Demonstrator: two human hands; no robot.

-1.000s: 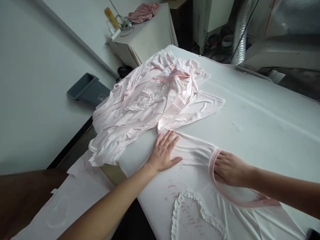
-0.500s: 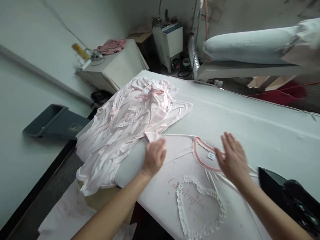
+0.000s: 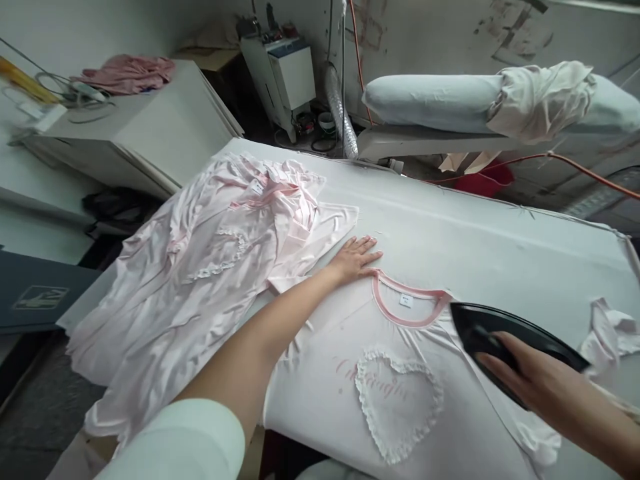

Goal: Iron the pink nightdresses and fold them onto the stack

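Note:
A pale pink shirt (image 3: 320, 360) lies spread on the padded ironing table (image 3: 480, 247), with a darker pink neckband (image 3: 385, 303), a small neck label and a heart of white ruffle (image 3: 363, 393) around faint lettering. My left hand (image 3: 354, 260) lies flat with fingers spread at the shirt's shoulder, beside the neckband. My right hand (image 3: 535, 373) is wrapped around the handle of a black iron (image 3: 545, 340). The iron's tip reaches the shirt near the right side of the neckband; whether its sole presses the cloth I cannot tell.
A heap of pale pink shirts (image 3: 200, 267) covers the table's left end. Behind the table stands a padded sleeve board (image 3: 435, 100) with a crumpled cloth (image 3: 545, 100) on it. A white cabinet (image 3: 295, 77), a cloth-topped box (image 3: 155, 127) and a dark bin (image 3: 45, 293) stand around.
My right hand has left the neckline and taken hold of the iron, bringing it to the collar. My left hand has moved up and right to the shoulder and spread flat. The view has shifted right.

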